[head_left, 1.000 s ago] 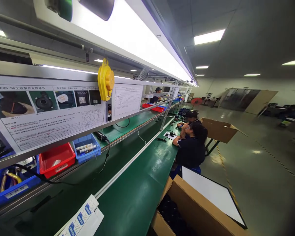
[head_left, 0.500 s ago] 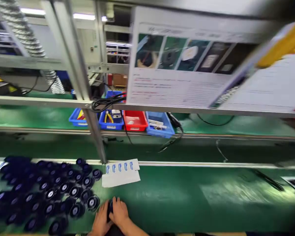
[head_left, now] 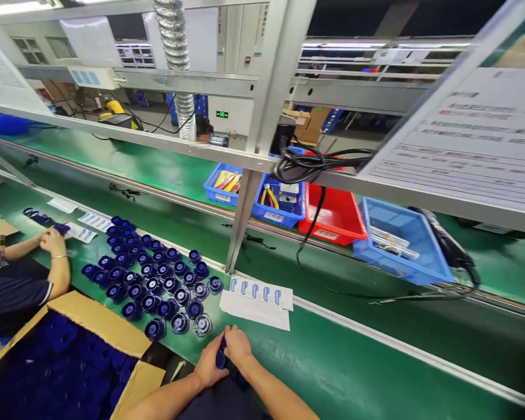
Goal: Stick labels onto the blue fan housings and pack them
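My left hand (head_left: 210,363) is wrapped round a dark blue plastic part (head_left: 221,357) at the near edge of the bench. From the other side, my right hand (head_left: 238,348) presses its fingers on the same part, which they largely cover. Just beyond my hands lies a white sheet of blue-printed stickers (head_left: 256,303). To the left, many round dark blue plastic parts (head_left: 181,297) with pale centres are spread over the green bench top.
A cardboard box (head_left: 100,324) full of dark blue parts stands at lower left. A co-worker's hand (head_left: 55,240) handles a similar part farther left. Blue bins (head_left: 402,239) and a red bin (head_left: 332,213) line the shelf behind a metal upright (head_left: 240,224).
The view has swung left, bringing the co-worker and the cardboard box into sight. Both my hands still hold the blue part together near the bench edge.
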`<state>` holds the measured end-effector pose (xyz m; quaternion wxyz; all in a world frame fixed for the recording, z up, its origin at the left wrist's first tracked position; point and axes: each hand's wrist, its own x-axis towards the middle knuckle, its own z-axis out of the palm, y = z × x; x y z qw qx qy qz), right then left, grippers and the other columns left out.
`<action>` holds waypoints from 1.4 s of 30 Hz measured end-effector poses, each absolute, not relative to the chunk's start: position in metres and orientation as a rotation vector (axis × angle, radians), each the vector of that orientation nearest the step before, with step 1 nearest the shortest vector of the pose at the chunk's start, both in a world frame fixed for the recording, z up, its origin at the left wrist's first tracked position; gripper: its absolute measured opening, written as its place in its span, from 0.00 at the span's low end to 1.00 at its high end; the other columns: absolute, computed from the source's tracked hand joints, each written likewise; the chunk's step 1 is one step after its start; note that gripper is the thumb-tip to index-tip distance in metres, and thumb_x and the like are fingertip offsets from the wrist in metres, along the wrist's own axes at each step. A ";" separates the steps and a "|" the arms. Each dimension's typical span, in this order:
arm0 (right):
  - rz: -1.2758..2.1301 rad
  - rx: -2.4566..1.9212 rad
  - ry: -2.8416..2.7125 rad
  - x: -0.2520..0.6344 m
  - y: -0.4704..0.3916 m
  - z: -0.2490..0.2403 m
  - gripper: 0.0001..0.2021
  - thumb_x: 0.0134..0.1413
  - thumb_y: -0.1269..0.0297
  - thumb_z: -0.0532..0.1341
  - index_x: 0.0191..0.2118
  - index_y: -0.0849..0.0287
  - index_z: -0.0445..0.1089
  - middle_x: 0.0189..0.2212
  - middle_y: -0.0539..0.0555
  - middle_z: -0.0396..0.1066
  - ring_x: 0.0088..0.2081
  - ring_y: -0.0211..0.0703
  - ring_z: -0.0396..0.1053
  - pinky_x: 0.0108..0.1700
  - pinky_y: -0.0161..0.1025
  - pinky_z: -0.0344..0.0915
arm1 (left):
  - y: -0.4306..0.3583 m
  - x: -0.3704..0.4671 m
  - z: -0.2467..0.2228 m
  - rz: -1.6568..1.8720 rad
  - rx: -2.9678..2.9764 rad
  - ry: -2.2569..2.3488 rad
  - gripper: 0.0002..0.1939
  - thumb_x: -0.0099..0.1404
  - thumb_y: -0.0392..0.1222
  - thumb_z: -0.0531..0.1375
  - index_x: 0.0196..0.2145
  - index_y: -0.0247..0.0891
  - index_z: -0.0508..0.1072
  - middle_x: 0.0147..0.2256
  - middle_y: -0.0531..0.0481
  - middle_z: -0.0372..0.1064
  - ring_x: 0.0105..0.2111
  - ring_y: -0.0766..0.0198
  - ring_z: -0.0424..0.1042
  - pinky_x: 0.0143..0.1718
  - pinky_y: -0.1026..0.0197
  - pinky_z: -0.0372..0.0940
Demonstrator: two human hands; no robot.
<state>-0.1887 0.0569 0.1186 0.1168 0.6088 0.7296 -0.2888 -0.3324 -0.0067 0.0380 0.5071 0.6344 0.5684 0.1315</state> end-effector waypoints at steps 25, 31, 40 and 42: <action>-0.726 1.406 2.295 -0.248 0.005 0.110 0.25 0.46 0.78 0.70 0.53 0.70 0.74 0.49 0.70 0.77 0.49 0.61 0.79 0.52 0.49 0.75 | -0.030 -0.377 0.037 0.381 1.540 1.423 0.28 0.51 0.35 0.65 0.52 0.42 0.78 0.53 0.43 0.77 0.58 0.43 0.72 0.64 0.44 0.64; -0.827 1.289 2.296 -0.261 0.005 0.117 0.18 0.46 0.73 0.73 0.46 0.66 0.77 0.45 0.63 0.81 0.48 0.56 0.79 0.54 0.51 0.74 | -0.038 -0.391 0.048 0.332 1.582 1.446 0.20 0.49 0.34 0.64 0.42 0.40 0.78 0.44 0.45 0.77 0.50 0.43 0.73 0.56 0.48 0.67; -0.993 1.876 1.970 -0.159 0.032 0.126 0.21 0.46 0.63 0.66 0.46 0.68 0.77 0.43 0.75 0.80 0.47 0.71 0.80 0.45 0.53 0.73 | -0.043 -0.383 0.045 0.393 1.414 1.673 0.33 0.47 0.36 0.69 0.53 0.41 0.73 0.55 0.44 0.71 0.58 0.43 0.66 0.64 0.48 0.61; -1.117 1.907 1.935 -0.147 0.042 0.118 0.19 0.43 0.62 0.67 0.43 0.66 0.79 0.42 0.73 0.82 0.47 0.71 0.80 0.45 0.52 0.72 | -0.049 -0.379 0.043 0.436 1.322 1.780 0.33 0.51 0.35 0.67 0.56 0.42 0.70 0.56 0.44 0.68 0.60 0.46 0.66 0.65 0.50 0.60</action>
